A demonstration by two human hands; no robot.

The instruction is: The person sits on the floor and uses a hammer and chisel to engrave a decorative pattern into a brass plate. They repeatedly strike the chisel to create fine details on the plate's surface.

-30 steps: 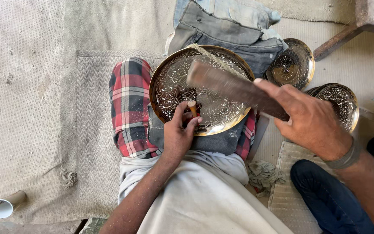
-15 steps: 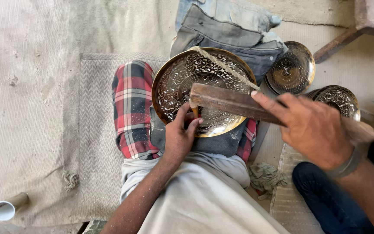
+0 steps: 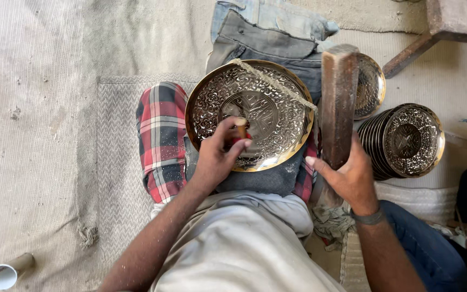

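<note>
A round engraved brass plate (image 3: 277, 97) rests on my lap, over a red plaid cloth, with a rope across its upper right rim. My left hand (image 3: 216, 159) grips a small wooden-handled chisel (image 3: 241, 127), its tip set on the plate near the centre. My right hand (image 3: 349, 176) holds a long wooden mallet block (image 3: 337, 103) upright, to the right of the plate and clear of the chisel.
A stack of engraved brass plates (image 3: 406, 140) stands at the right, with another plate (image 3: 371, 86) behind the block. Folded denim (image 3: 268, 27) lies beyond the plate. A wooden bench leg (image 3: 412, 51) is upper right. A small tube (image 3: 9, 273) lies lower left on the mat.
My right hand has swung the wooden block from lying across the plate over the chisel up to an upright position at the plate's right. My left hand stays on the chisel.
</note>
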